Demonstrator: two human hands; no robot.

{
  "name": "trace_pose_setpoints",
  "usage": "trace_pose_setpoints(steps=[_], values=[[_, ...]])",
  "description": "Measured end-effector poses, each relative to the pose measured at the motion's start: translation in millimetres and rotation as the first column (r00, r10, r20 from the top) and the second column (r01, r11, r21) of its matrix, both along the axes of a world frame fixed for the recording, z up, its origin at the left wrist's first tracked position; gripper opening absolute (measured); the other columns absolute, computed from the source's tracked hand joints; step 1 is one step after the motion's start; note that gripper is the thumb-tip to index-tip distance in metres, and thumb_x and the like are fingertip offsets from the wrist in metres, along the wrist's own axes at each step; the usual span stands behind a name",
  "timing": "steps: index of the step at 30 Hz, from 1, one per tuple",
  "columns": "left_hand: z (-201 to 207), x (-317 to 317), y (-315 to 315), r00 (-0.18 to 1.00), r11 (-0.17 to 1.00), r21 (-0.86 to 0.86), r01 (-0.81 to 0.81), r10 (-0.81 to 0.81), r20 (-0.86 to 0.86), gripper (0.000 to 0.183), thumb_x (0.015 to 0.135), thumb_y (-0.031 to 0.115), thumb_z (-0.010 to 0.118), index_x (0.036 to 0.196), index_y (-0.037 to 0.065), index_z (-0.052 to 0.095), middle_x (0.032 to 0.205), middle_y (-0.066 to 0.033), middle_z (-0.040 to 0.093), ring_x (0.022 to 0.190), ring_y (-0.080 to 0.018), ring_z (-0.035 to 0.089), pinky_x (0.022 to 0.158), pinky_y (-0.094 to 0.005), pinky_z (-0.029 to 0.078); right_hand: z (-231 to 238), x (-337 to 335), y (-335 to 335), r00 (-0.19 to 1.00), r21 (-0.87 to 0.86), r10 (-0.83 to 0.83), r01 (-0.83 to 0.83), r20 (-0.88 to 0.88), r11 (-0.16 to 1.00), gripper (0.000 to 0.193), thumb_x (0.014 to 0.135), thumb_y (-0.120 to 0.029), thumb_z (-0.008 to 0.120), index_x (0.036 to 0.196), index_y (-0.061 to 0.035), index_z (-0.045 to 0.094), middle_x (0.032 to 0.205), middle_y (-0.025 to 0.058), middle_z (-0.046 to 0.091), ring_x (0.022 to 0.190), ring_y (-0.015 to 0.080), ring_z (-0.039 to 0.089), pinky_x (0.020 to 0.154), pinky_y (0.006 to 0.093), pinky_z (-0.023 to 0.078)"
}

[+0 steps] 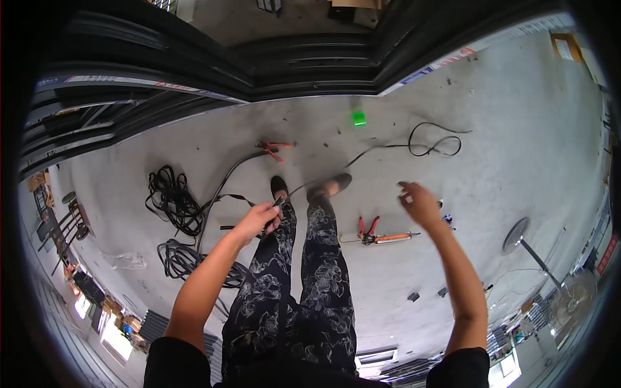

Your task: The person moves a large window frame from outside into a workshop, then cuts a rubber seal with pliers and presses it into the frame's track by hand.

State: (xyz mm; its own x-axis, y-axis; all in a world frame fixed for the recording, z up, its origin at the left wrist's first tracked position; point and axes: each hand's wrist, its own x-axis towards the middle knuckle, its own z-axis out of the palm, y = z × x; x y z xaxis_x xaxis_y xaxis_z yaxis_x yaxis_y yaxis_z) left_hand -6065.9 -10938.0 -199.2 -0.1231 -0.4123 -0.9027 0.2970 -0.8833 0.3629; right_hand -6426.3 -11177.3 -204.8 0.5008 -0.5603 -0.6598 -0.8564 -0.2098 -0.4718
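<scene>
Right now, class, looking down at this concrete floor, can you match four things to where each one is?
Things:
1. thin black cable
2. red-handled cutters
3. coiled black cables
4. small green block

Places:
A. far off, near the dark doorway
B. piled to the person's left
C. gripped in the left hand
D. on the floor below the open right hand

Pairs: 1-C, 2-D, 3-B, 4-A

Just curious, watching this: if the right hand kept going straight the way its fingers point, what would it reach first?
The right hand is open, fingers aimed up and left in the picture. Along that line the thin black cable on the concrete floor seems first. The hand is raised well above the floor, so depth is uncertain.
</scene>
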Motion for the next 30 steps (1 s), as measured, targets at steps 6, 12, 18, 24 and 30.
trace_pose_setpoints(steps=[6, 12, 18, 24, 30], values=[[-8.1, 12.4, 4.4, 0.996, 0.988, 0.134, -0.081, 0.086, -0.032, 0.032, 0.1, 0.03, 0.041, 0.102, 0.002, 0.055, 0.064, 0.0004, 0.047, 0.053, -0.0068, 0.039, 0.05, -0.0211, 0.034, -78.6, 77.5, 77.4, 0.976, 0.19, 0.201, -0.213, 0.082, 0.958, 0.027, 0.082, -0.02, 0.057, 0.106, -0.0095, 0.062, 0.091, 0.0162, 0.064, 0.086, 0.0347, 0.061, 0.074, 0.0446, 0.049], [-37.3, 42.8, 19.5, 0.998, 0.987, 0.157, -0.031, 0.039, -0.044, 0.036, 0.101, 0.033, 0.037, 0.105, 0.002, 0.056, 0.064, 0.0, 0.048, 0.052, -0.0067, 0.039, 0.05, -0.0209, 0.034, -167.7, 172.1, 97.3, 0.967, 0.041, -0.166, 0.161, 0.194, 0.986, 0.021, 0.082, -0.017, 0.055, 0.1, -0.0081, 0.063, 0.085, 0.0191, 0.063, 0.076, 0.0386, 0.06, 0.065, 0.0469, 0.048], [-95.0, 72.4, 75.5, 0.981, 0.945, 0.318, -0.079, 0.13, -0.143, 0.028, 0.1, 0.022, 0.042, 0.101, -0.001, 0.058, 0.076, -0.0059, 0.059, 0.063, -0.0115, 0.055, 0.057, -0.0245, 0.045, -303.1, 275.6, 126.1, 0.964, -0.083, -0.195, 0.213, 0.183, 0.974, 0.019, 0.084, -0.015, 0.054, 0.099, -0.0098, 0.063, 0.093, 0.0169, 0.064, 0.084, 0.0367, 0.06, 0.068, 0.0456, 0.049], [-145.0, 126.4, 99.1, 0.954, 0.884, 0.404, -0.237, 0.289, -0.073, 0.026, 0.1, 0.018, 0.04, 0.104, -0.002, 0.057, 0.068, -0.0012, 0.049, 0.053, -0.0073, 0.039, 0.049, -0.021, 0.033, -439.4, 370.2, 192.3, 0.988, -0.26, 0.152, -0.15, -0.011, 0.954, 0.019, 0.078, -0.015, 0.061, 0.096, -0.0096, 0.062, 0.095, 0.0093, 0.06, 0.096, 0.0277, 0.057, 0.08, 0.0403, 0.047], [-174.0, 137.9, 98.5, 0.929, 0.858, 0.415, -0.301, 0.362, -0.076, 0.026, 0.1, 0.021, 0.041, 0.097, -0.001, 0.055, 0.067, -0.001, 0.045, 0.053, -0.0081, 0.036, 0.049, -0.0221, 0.031, -507.5, 392.3, 221.5, 0.923, -0.429, 0.313, -0.382, -0.224, 0.819, 0.025, 0.073, -0.021, 0.068, 0.094, -0.0108, 0.059, 0.096, 0.0089, 0.058, 0.099, 0.026, 0.055, 0.083, 0.0413, 0.045]])
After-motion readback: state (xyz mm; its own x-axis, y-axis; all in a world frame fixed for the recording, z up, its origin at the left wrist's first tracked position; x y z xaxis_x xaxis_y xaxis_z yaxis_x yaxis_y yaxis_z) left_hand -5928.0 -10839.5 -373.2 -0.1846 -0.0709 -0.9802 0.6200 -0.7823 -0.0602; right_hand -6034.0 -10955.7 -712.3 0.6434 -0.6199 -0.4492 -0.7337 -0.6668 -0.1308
